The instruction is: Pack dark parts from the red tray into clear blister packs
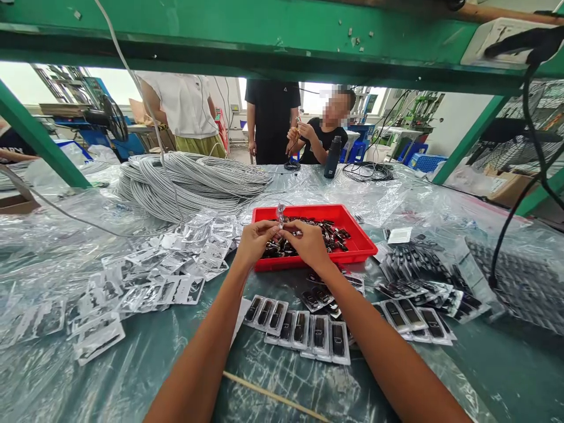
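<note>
Above the near rim of a red tray [359, 235], my left hand [255, 239] and my right hand [308, 238] meet, fingertips pinched together. Between them they hold a small clear plastic piece [281, 212], which sticks up from the fingertips; what it contains is too small to tell. Many small dark parts with shiny ends [337, 235] lie loose in the tray below. Closer to me, beneath my forearms, are clear blister packs with dark oblong items [299, 329]. Left of the tray spreads a heap of flat clear-and-white packs [167, 276].
A big coil of grey cable [185, 182] lies at the back left. Dark bottle [332, 157] and black cable coil [368, 171] stand beyond the tray. More blister packs [414, 264] lie right. A green beam [264, 35] crosses overhead. Several people [271, 120] are across the table.
</note>
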Tool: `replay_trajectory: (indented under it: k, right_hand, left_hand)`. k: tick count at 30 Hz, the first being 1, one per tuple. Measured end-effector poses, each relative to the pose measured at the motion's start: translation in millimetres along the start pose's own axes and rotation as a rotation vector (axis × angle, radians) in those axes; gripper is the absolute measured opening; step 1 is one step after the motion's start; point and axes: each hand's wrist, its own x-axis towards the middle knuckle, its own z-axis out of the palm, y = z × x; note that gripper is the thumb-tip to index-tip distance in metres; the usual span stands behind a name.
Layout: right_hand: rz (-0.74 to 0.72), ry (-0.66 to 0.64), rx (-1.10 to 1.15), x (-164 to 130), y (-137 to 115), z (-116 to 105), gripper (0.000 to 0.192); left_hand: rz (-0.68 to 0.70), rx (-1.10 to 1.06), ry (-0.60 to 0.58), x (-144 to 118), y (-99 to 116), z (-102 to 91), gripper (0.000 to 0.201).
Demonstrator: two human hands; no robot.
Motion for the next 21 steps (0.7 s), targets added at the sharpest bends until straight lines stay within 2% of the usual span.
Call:
replay_trajectory:
  k: [4, 7, 10, 13, 14, 15, 16, 17, 19, 21]
  right_hand:
    - [-0.028, -0.010, -0.122, 2.8, 5.0, -7.4, 0.017]
    - [0.020, 0.041, -0.106, 3.7, 12.1, -10.2, 0.019]
    - [0.037, 0.121, -0.196, 6.7, 13.4, -14.1, 0.026]
    - [-0.044, 0.140, -0.353, 11.3, -1.4, -21.0, 0.036]
    - [-0.072, 0.086, -0.364, 11.8, -10.6, -23.7, 0.035]
    - [-0.098, -0.021, -0.349, 10.5, -21.5, -26.2, 0.030]
    - [-0.120, -0.172, -0.316, 6.8, -33.7, -28.0, 0.024]
    - [-0.137, -0.351, -0.273, -0.2, -46.6, -28.6, 0.017]
    - [-0.159, -0.722, -0.221, -25.7, -72.2, -24.2, 0.009]
    - [-0.173, -0.986, -0.278, -64.6, -93.9, -11.6, 0.013]
  left_hand:
    - [-0.028, 0.030, 0.026, 2.1, -3.3, 4.6, 0.035]
    - [-0.067, 0.150, 0.187, 7.0, -3.1, -1.6, 0.026]
    - [-0.088, 0.332, 0.390, 9.3, 8.0, -26.9, 0.025]
    - [-0.040, 0.607, 0.599, -5.5, 28.2, -59.6, 0.036]
    - [0.000, 0.724, 0.661, -16.8, 34.6, -68.1, 0.039]
    - [0.038, 0.846, 0.680, -31.7, 39.7, -74.0, 0.041]
    - [0.053, 0.959, 0.637, -49.7, 42.9, -77.2, 0.039]
    - [0.037, 1.058, 0.535, -70.3, 43.6, -77.8, 0.038]
    - [-0.076, 1.189, 0.223, -114.9, 37.8, -73.4, 0.038]
    - [-0.160, 1.268, 0.028, -156.1, 24.8, -67.8, 0.048]
